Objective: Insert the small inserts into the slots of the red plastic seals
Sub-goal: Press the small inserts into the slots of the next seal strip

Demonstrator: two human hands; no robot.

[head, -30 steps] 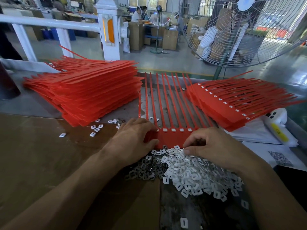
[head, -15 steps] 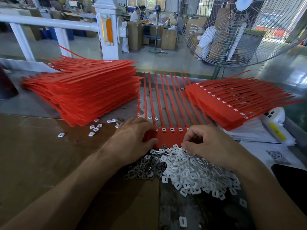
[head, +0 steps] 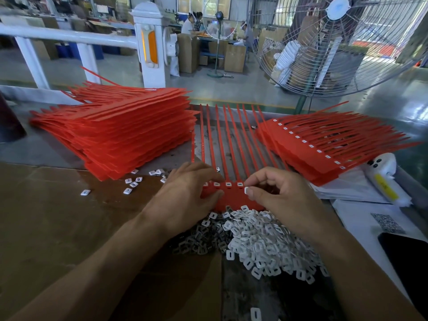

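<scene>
While the left hand [head: 185, 193] presses flat on the red seal strip [head: 231, 198] to keep it from sliding, the right hand [head: 284, 200] pinches one small white insert [head: 247, 190] between thumb and forefinger, just over the strip's row of slots. Several slots beside it already show white. Directly below the strip, nearest the person, lies the heap of inserts [head: 261, 242], within easy reach for the next pick. Left of the strip sits a tall stack of seals [head: 120, 140], probably unfilled; right of it, a fanned stack [head: 324, 149] with white inserts showing.
</scene>
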